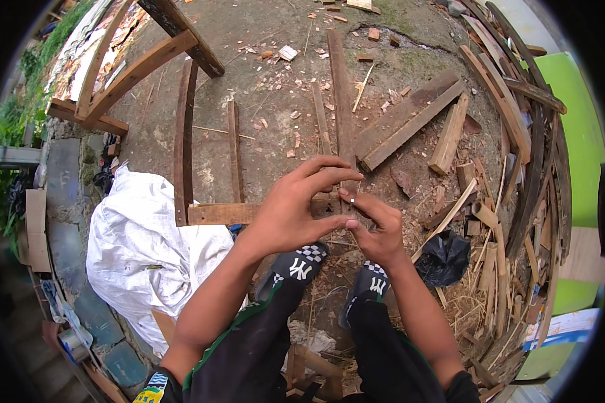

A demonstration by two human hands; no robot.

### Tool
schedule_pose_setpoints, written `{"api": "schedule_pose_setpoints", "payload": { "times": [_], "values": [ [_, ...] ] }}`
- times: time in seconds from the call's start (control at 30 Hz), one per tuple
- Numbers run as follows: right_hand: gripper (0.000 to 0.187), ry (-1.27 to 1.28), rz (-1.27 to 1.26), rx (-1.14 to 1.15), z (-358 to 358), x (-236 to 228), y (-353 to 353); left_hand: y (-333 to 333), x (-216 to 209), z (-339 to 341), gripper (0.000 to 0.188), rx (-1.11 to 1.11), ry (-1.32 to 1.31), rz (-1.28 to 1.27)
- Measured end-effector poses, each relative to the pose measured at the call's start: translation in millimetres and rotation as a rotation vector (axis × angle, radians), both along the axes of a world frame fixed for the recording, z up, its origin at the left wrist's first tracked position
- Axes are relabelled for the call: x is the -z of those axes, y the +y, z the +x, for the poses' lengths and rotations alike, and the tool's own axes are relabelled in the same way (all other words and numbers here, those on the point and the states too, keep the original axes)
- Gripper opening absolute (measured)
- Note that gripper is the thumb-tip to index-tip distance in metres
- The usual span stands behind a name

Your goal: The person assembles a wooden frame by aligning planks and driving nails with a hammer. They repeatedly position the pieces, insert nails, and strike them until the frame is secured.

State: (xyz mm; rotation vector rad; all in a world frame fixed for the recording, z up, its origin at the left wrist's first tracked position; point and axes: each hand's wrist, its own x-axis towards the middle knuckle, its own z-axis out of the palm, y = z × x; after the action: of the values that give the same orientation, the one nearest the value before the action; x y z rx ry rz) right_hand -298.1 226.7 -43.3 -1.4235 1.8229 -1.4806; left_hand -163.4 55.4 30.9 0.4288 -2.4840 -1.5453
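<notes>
My left hand (pixel 302 201) is over a wooden frame, its fingers bent and its thumb well apart from them, with nothing visible in its grasp. The thumb reaches to the thumb of my right hand (pixel 381 232). The right hand's fingers are curled, and a tiny bright spot shows at its index fingertip; I cannot tell what it is. Beneath the hands, a light wooden crosspiece (pixel 222 213) meets a long upright-lying plank (pixel 341 101). A dark plank (pixel 184 141) joins its left end. My hands hide part of the right joint.
A white sack (pixel 141 248) lies at left. Thick boards (pixel 410 117) and a short block (pixel 449 134) lie at right, near a black plastic bag (pixel 444 258) and a heap of wood scraps (pixel 494 255). A wooden frame (pixel 141 70) stands at far left.
</notes>
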Motion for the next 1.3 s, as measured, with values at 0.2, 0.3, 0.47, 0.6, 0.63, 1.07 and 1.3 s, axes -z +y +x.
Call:
{"api": "schedule_pose_setpoints", "payload": {
  "times": [0.2,0.3,0.47,0.6,0.63,1.07,1.3],
  "values": [
    [0.045,0.009,0.010,-0.033,-2.9,-4.3,1.8,-5.8,-3.2,-12.1,0.083,0.185,-0.032,-0.149],
    [0.047,0.002,-0.001,-0.049,-6.3,-4.4,-1.5,-12.6,12.5,-23.4,0.085,0.250,0.006,-0.215],
    [0.047,0.020,0.002,-0.095,-15.4,-1.5,-3.2,-8.9,16.4,-23.4,0.079,0.225,-0.029,-0.241],
    [0.044,0.019,-0.003,-0.125,-16.6,-0.3,-0.5,-3.2,14.9,-18.9,0.074,0.214,-0.004,-0.268],
    [0.043,0.017,-0.009,-0.125,-15.4,-0.6,-0.3,-3.7,14.5,-18.3,0.072,0.225,-0.001,-0.259],
    [0.038,-0.005,0.032,-0.084,-20.4,6.7,-3.0,-4.1,6.1,-13.6,0.063,0.263,-0.133,-0.442],
    [0.040,0.000,-0.012,-0.159,-29.1,7.3,-9.9,-20.6,9.0,-14.5,0.062,0.318,-0.043,-0.249]
  ]
}}
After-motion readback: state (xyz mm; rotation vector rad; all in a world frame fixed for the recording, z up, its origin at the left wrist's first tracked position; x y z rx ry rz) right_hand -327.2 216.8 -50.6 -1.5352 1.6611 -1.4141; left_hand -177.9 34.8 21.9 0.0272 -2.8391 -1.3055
